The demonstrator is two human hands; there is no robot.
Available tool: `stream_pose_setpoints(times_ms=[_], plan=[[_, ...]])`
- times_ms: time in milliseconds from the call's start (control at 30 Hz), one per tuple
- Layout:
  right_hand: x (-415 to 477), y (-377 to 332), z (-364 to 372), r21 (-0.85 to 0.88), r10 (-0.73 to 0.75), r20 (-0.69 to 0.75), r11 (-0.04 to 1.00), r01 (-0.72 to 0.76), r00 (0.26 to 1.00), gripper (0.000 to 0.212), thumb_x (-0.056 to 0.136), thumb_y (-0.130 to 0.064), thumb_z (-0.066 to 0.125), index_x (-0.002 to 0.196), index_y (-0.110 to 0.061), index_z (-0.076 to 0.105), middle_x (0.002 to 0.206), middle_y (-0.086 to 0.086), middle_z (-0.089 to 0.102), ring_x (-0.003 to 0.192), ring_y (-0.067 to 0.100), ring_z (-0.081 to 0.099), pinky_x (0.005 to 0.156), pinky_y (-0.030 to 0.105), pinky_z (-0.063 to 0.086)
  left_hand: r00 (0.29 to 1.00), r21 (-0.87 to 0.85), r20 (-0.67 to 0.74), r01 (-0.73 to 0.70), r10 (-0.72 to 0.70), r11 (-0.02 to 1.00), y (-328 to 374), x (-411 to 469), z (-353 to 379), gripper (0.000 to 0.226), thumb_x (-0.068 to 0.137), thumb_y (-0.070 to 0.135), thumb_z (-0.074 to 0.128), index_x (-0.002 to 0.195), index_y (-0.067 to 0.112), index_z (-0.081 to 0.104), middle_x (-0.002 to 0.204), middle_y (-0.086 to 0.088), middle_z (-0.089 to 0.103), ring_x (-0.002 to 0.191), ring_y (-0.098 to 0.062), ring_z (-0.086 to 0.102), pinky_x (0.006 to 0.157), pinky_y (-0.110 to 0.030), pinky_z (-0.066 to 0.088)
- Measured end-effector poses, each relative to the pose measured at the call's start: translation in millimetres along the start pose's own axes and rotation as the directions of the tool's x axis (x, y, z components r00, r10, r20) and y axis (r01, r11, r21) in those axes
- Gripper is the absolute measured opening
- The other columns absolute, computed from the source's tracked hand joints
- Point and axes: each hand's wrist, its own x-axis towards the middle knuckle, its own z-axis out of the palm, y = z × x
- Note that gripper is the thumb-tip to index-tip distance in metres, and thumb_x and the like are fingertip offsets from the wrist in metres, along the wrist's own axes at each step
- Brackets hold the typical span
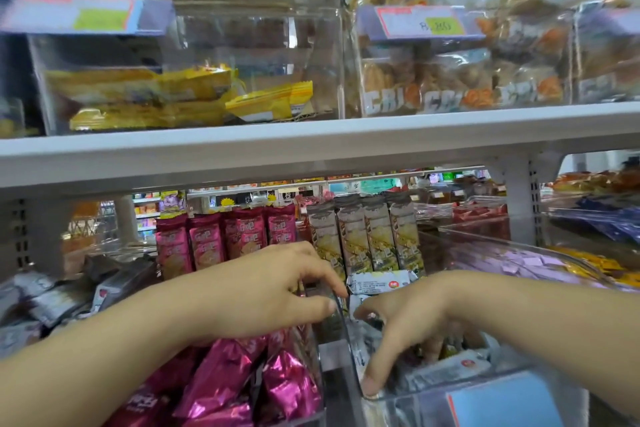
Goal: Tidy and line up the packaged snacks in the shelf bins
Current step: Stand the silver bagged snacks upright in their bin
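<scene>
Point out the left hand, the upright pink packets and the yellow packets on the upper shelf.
left hand (277,291), head view, back of the hand.
upright pink packets (239,237), head view, front of one packet.
yellow packets (149,94), head view, topmost packet's face.

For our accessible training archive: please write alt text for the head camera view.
Two hands work in clear shop bins: the left hand over pink snack packs, the right hand reaching among white packs. Yellow packs sit in a bin above.

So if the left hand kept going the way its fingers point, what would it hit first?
Probably the clear bin wall right at the fingertips of the left hand, then the white packets beyond; depth is unclear.
</scene>
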Motion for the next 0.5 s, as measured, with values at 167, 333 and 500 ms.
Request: stream_pose_setpoints(times_ms=[167, 333, 500], plan=[[-11.9, 0.9, 1.3, 0.114, -0.046, 0.046, 0.993, 0.041, 0.998, 0.09, 0.081, -0.023, 0.073, 0.149, -0.031, 0.015, 0.154, 0.004, 0.021, 0.134, 0.028, 0.035, 0.102, 0.046, 0.043, 1.0, 0.002, -0.004, 0.0, 0.0, 1.0, -0.2, -0.5, 1.1, 0.024, 0.09, 0.05, 0.05, 0.113, 0.049, 0.057, 0.116, 0.025, 0.045, 0.108, 0.01, 0.043, 0.097, -0.02, 0.034], [-18.6, 1.0, 4.2, 0.216, -0.1, 0.072, 0.973, 0.083, 0.992, 0.091, 0.081, -0.021, 0.073, 0.148, -0.035, 0.013, 0.151, 0.004, 0.023, 0.126, 0.023, 0.039, 0.098, 0.037, 0.046, 1.0, -0.012, -0.015, -0.002, 0.001, 1.0, -0.2, -1.6, 2.0, 0.022, 0.091, 0.047, 0.052, 0.112, 0.046, 0.059, 0.114, 0.022, 0.046, 0.107, 0.008, 0.044, 0.098, -0.021, 0.035], [-21.3, 2.3, 9.1, 0.226, -0.126, 0.019, 0.967, 0.118, 0.992, 0.09, 0.079, -0.02, 0.075, 0.146, -0.037, 0.018, 0.145, 0.004, 0.029, 0.114, 0.016, 0.041, 0.094, 0.031, 0.044, 1.0, -0.015, -0.016, 0.001, -0.001, 1.0, -0.3, -1.6, 2.0, 0.022, 0.092, 0.047, 0.051, 0.113, 0.047, 0.058, 0.115, 0.022, 0.045, 0.107, 0.007, 0.042, 0.093, -0.018, 0.034]])
